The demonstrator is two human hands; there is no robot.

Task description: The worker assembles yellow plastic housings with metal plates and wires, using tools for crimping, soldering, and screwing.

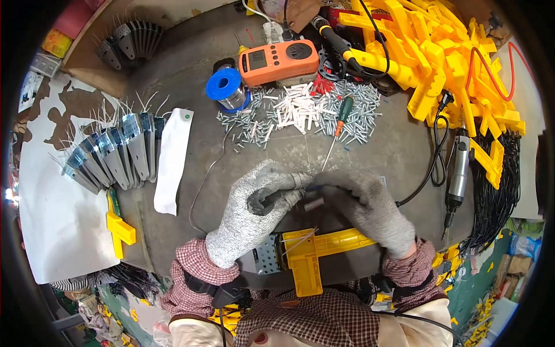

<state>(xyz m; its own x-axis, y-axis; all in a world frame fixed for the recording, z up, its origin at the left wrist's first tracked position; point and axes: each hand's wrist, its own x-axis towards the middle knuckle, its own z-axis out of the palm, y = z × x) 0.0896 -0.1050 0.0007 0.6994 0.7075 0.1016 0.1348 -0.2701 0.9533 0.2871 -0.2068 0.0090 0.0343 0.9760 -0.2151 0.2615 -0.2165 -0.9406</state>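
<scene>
My left hand [248, 199], in a grey-white glove, has its fingers closed in a pinch near the middle of the bench. Opposite it, my gloved right hand [373, 205] pinches at the same spot, the fingertips of both almost meeting. Whatever is between them is too small and covered to name. A small pale tube-like piece [315, 204] shows just below the fingertips. Under my hands lies a yellow T-shaped plastic part [306, 254], with a perforated metal plate [267, 254] at its left end. The tip of a green-and-orange screwdriver [344, 110] lies just beyond my fingers.
Loose screws [361, 107] and white plugs [298, 107] lie behind my hands, beside a blue solder spool [224, 87] and an orange meter [278, 62]. Yellow parts [428, 58] heap at right, near a power screwdriver [458, 168]. Wired metal plates [115, 150] stand left.
</scene>
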